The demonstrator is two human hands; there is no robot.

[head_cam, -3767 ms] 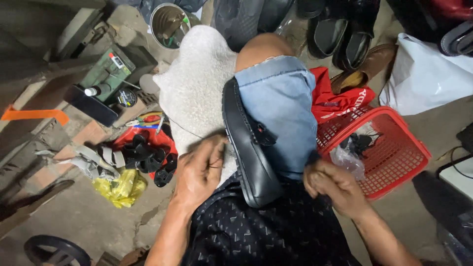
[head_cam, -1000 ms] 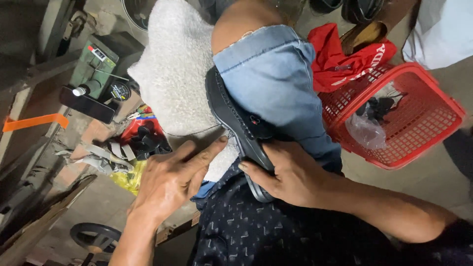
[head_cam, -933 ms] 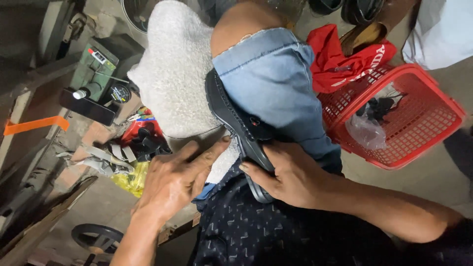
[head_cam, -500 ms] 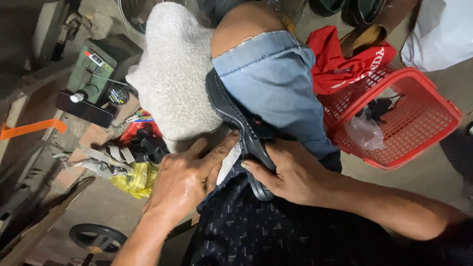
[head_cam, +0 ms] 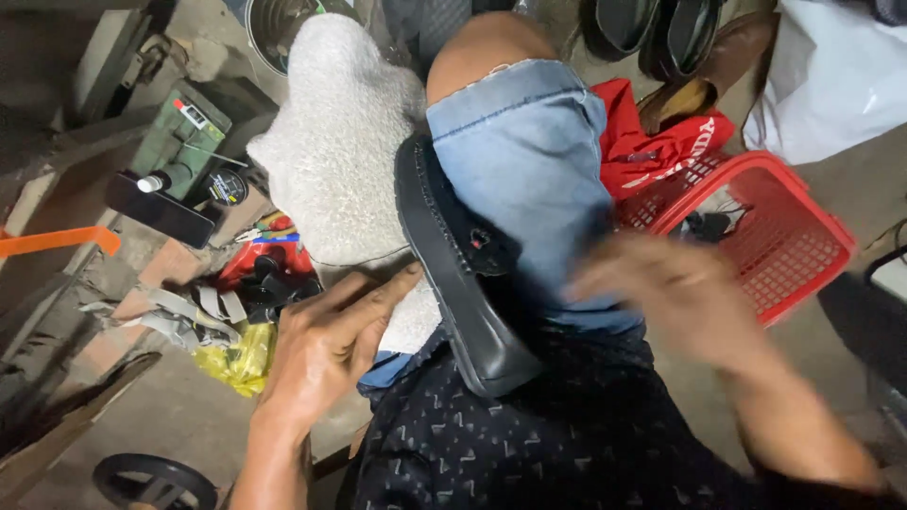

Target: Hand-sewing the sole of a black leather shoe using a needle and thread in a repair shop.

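Left hand (head_cam: 326, 345) is laid flat, fingers extended and together, against the lower edge of a white fluffy cloth (head_cam: 345, 161) draped over the left knee; the fingertips reach toward the sole edge of a black loafer (head_cam: 463, 269). Nothing is gripped by this hand; it is open and pressing or resting on the cloth.

Right hand (head_cam: 675, 297) is recorded as motion-blurred, raised just right of the shoe and in front of the denim-covered thigh (head_cam: 529, 179). Fingers appear spread and no object is seen in it, though the blur leaves the exact posture uncertain (contact with the shoe cannot be confirmed).

The black loafer is wedged on its side between the cloth-covered knee and the right thigh, toe pointing toward the dark patterned shirt (head_cam: 529, 444), heel upward. A small metal ornament is noted on its upper.

Surroundings: a red plastic basket (head_cam: 803, 236) is set on the floor to the right, with a red fabric bag (head_cam: 661, 142) just behind it. To the left of the knee, a red tray of small black parts (head_cam: 260, 274), a yellow crumpled bag (head_cam: 236, 349) and a green box (head_cam: 179, 142) are seen. More shoes (head_cam: 661, 28) are lined up at the top edge.
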